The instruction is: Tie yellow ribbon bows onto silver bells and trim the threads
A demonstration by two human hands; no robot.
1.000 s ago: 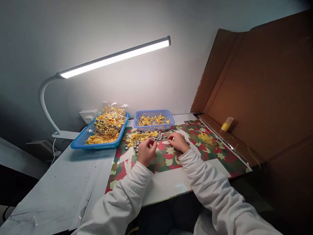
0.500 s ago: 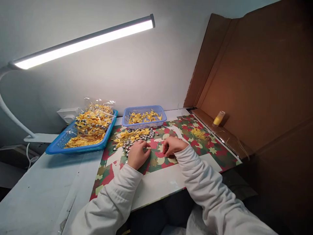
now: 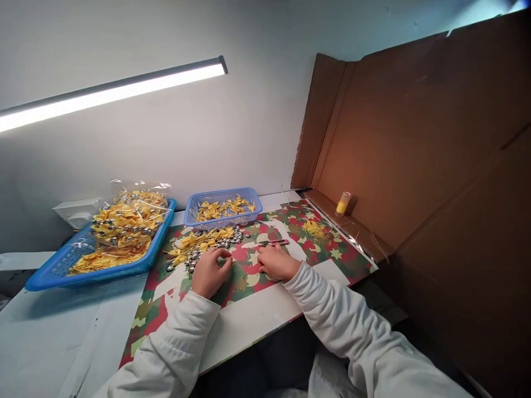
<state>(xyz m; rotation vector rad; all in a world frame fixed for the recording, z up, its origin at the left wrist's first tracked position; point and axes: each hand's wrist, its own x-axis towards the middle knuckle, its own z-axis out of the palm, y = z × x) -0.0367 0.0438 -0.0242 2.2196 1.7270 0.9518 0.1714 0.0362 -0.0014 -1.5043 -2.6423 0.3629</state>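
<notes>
My left hand (image 3: 211,272) rests at the near edge of a heap of silver beads (image 3: 234,236), its thumb and index finger curled together in a pinch. Whatever lies between those fingertips is too small to make out. To the right, my right hand (image 3: 277,262) bends low over the camouflage-patterned board (image 3: 244,284), fingers drawn together and tips hidden. Just beyond its knuckles lies a small pink-handled tool (image 3: 279,242). Yellow bows with thin stems (image 3: 194,243) lie in a bunch beyond my left hand, next to the beads.
A purple-blue basket (image 3: 224,222) of yellow bows stands at the back. On the left, a blue tray (image 3: 45,280) holds a clear bag (image 3: 128,215) of bows and beads. Yellow threads (image 3: 316,229) and a yellow spool (image 3: 342,204) lie right, by a cardboard wall (image 3: 415,138). A lamp (image 3: 124,88) hangs above.
The view has turned, shifting the scene leftward. My right hand has lowered and flattened, and the pink-handled tool now shows beyond it. My left hand stays by the beads, fingers curled closer together.
</notes>
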